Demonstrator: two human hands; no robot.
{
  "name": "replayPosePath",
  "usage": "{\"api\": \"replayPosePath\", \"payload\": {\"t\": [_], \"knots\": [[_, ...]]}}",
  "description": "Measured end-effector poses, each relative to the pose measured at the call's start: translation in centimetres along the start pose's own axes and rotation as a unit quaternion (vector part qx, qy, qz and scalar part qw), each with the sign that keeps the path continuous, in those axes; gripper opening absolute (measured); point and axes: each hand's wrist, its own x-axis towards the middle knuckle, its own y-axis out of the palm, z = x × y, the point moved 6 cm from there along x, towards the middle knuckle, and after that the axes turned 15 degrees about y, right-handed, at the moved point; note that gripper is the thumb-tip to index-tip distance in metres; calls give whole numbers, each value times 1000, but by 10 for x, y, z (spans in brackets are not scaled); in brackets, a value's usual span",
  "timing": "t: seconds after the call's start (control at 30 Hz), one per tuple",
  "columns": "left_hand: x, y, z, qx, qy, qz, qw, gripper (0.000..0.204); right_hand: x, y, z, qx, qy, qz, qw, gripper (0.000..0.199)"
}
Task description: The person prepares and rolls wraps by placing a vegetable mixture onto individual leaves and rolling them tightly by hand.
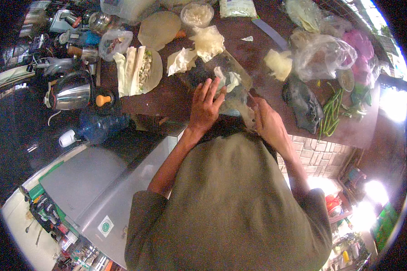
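Fingers of the left hand [205, 107] spread loosely, palm down — can't tell if they grip anything. Brown table [167, 99] carries the board [242, 76]; on that, a white crumpled piece [233, 80] lies just ahead and right of the left fingertips, no clear long axis. Left hand nearer, forearm angled inward; right hand [266, 119] curls around a slim item [252, 92] — mostly hidden, by the board's right edge.

Right fingers [259, 108] hold something blurred; white packet [238, 9] cut off.
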Motion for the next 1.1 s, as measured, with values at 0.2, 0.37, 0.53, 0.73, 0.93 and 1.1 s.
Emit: {"api": "replayPosePath", "payload": {"t": [0.2, 0.37, 0.53, 0.73, 0.93, 1.1], "knots": [[5, -2, -10, 69, 36, 23, 997, 40, 1, 0, 12, 57, 2, -17, 998, 26], [9, 2, 7, -78, -6, -48, 996, 37, -11, -4, 16, -12, 19, -14, 1000, 16], [29, -7, 5, -88, 0, -66, 994, 31, -24, -4, 17, -73, -4, -9, 997, 16], [23, 2, 6, -91, 1, -69, 993, 30, -28, 1, 27, -118, -19, 18, 993, 15], [23, -2, 9, -119, -19, -54, 991, 27, -14, 24, 16, -131, 41, 28, 990, 15], [24, 1, 8, -144, -39, -82, 985, 26, 13, 45, 6, -147, 112, 33, 982, 17]]}}
